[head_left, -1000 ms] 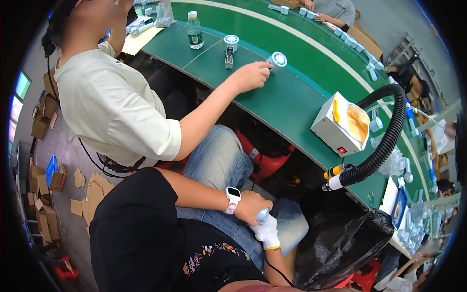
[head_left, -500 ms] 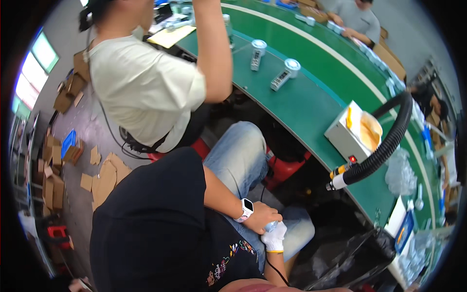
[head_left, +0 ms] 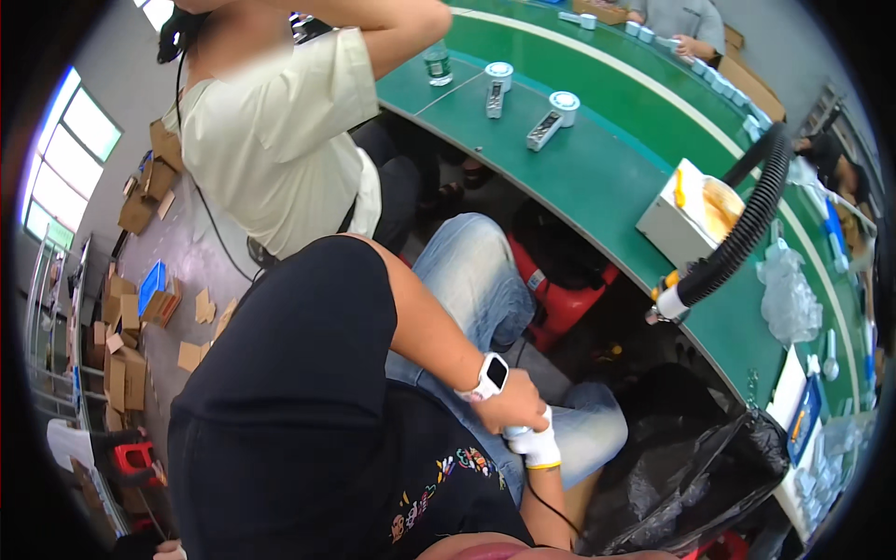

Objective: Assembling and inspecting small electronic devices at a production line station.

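Above the jeans [head_left: 462, 271], the bare left hand [head_left: 511, 405] and gloved right hand [head_left: 539, 446] are together clasping a pale-blue part [head_left: 514, 431], how firmly being hard to tell, and a slipping glove [head_left: 544, 454] could be sending it tumbling downward.

Bright paned windows [head_left: 70, 159] in a grey wall [head_left: 135, 84]; grey floor [head_left: 191, 257], long green table [head_left: 588, 187], red stool [head_left: 571, 301]

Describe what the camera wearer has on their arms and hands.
The left arm has a short black sleeve and a white watch with a dark face; the left hand is bare. The right hand wears a white glove edged in yellow.
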Demonstrator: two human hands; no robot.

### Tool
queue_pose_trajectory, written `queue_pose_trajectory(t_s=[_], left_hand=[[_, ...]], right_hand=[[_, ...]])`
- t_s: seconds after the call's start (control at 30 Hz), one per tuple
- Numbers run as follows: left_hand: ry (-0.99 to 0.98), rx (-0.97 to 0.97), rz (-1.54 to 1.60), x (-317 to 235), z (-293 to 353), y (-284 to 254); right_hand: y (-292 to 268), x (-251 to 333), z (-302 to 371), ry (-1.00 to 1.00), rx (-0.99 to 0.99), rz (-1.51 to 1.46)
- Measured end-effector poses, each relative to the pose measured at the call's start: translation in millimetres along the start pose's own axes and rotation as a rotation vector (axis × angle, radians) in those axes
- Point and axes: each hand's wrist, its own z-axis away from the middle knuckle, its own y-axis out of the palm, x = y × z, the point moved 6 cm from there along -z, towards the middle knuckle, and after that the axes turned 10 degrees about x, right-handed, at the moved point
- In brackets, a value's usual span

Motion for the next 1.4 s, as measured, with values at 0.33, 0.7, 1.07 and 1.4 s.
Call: queue_pose_trajectory(t_s=[0.33, 0.7, 1.07, 1.4], left_hand=[[0.006, -0.043, -0.085, 10, -23, 14], [-0.630, -0.525, 1.754, 76, 59, 49], [-0.057, -0.729, 1.519, 126, 80, -16], [-0.055, -0.910, 1.346, 133, 134, -52]], right_hand=[[-21, 8, 5, -0.067, -0.101, 0.257], [-56, 81, -34, 0.280, -0.412, 0.588], [-112, 82, -7, 0.025, -0.602, -0.717], [-136, -26, 45, 0.610, -0.960, -0.530]])
